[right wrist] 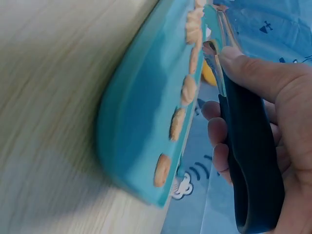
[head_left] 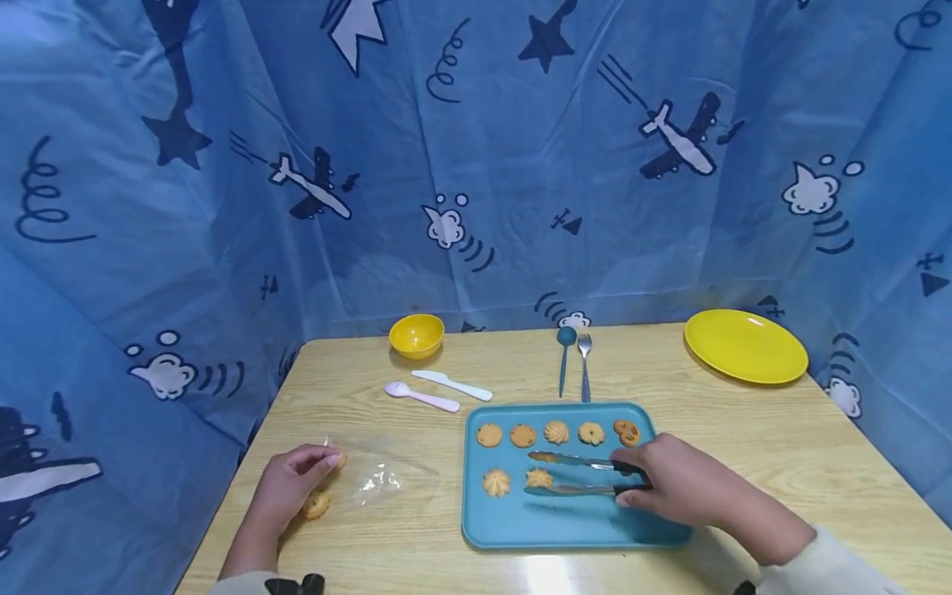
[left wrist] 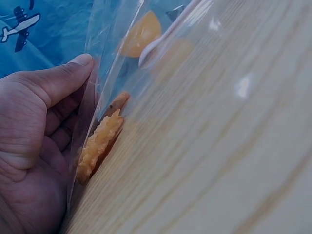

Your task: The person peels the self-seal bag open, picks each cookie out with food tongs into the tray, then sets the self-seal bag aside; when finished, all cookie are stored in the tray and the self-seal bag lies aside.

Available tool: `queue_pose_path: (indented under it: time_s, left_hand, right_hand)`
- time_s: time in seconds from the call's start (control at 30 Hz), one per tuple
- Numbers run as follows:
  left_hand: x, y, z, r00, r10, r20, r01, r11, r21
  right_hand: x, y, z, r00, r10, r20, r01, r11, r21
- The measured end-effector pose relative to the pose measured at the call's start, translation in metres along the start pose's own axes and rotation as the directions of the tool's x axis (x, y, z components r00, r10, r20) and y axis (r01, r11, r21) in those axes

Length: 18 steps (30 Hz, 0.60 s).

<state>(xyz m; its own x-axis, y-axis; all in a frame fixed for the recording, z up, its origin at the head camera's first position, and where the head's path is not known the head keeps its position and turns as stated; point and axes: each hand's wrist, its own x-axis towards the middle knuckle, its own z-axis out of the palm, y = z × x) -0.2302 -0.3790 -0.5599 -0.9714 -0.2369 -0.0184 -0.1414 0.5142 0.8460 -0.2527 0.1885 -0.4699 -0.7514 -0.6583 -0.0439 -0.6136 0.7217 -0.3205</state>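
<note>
My left hand (head_left: 283, 489) pinches the edge of a clear plastic bag (head_left: 379, 481) lying on the table's left side. Inside the bag, the left wrist view shows a ridged cookie (left wrist: 100, 146) with another one behind it. My right hand (head_left: 673, 479) holds metal tongs (head_left: 580, 489) by their dark handles (right wrist: 253, 161), over a teal tray (head_left: 565, 533). Between the spread tong arms lies a small flower-shaped cookie (head_left: 539, 478); whether the tips touch it I cannot tell. To its left is a star-shaped cookie (head_left: 497, 483), and a row of several cookies (head_left: 556, 432) lines the tray's back.
Behind the bag stand a yellow bowl (head_left: 416, 337), a white knife (head_left: 454, 385) and a pale spoon (head_left: 422, 397). A teal spoon (head_left: 564, 355) and a fork (head_left: 585, 368) lie behind the tray. At the back right sits a yellow plate (head_left: 746, 347). A blue curtain (head_left: 476, 165) surrounds the table.
</note>
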Motion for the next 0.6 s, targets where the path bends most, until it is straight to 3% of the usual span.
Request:
queue_pose_path:
  time_s: [0.1,0.3,0.6]
  left_hand:
    - [-0.001,0.0,0.0,1.0,-0.006,-0.004,0.006,1.0,-0.001]
    - [0.0,0.002,0.001,1.0,-0.002,0.013,0.002,1.0,0.002]
    - [0.0,0.003,-0.001,1.0,0.005,-0.003,-0.005,1.0,0.017]
  right_hand:
    - [0.008,-0.008,-0.001,1.0,-0.007,-0.018,0.007,1.0,0.002]
    - [0.035,-0.037,0.004,0.992,-0.102,-0.079,0.099,0.994,-0.038]
    - [0.102,-0.096,0.023,0.982,-0.173,-0.077,0.166,0.982,-0.093]
